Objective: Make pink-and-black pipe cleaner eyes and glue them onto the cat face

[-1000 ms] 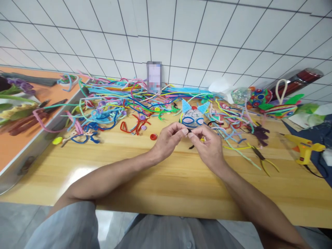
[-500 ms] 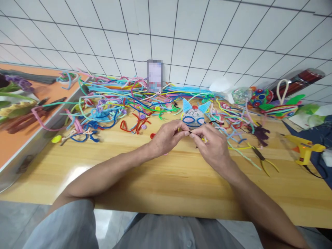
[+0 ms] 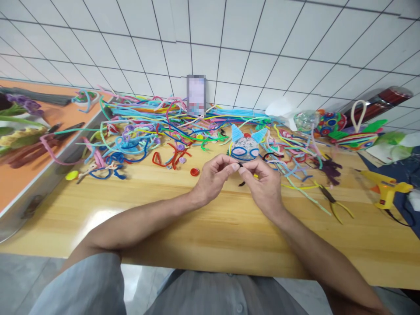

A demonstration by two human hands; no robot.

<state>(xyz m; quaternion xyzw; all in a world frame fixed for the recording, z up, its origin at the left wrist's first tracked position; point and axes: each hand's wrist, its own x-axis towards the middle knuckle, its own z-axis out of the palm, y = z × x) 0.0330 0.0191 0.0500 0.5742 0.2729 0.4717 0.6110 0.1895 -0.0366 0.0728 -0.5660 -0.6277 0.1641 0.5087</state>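
Note:
Between the fingertips of my left hand (image 3: 215, 177) and my right hand (image 3: 262, 181) is a short black pipe cleaner (image 3: 239, 165), pinched from both sides. Most of it is hidden by the fingers. Just beyond the hands sits a round, cat-like head (image 3: 244, 146) with blue pipe-cleaner ears and blue-ringed pink eyes. A red coil (image 3: 194, 172) lies on the wood left of my left hand. Near my right hand, a dark pipe-cleaner piece (image 3: 273, 155) rests beside the head.
Tangled pipe cleaners (image 3: 134, 135) spread along the back of the table (image 3: 183, 232). A phone (image 3: 196, 96) leans on the tiled wall. Yellow-handled pliers (image 3: 334, 203) and a yellow glue gun (image 3: 387, 188) lie at right. Colourful balls (image 3: 330, 124) stand behind them.
My right hand has shifted slightly left and down, its fingers opening out a little around the pinch. My left hand has moved right, uncovering the red coil.

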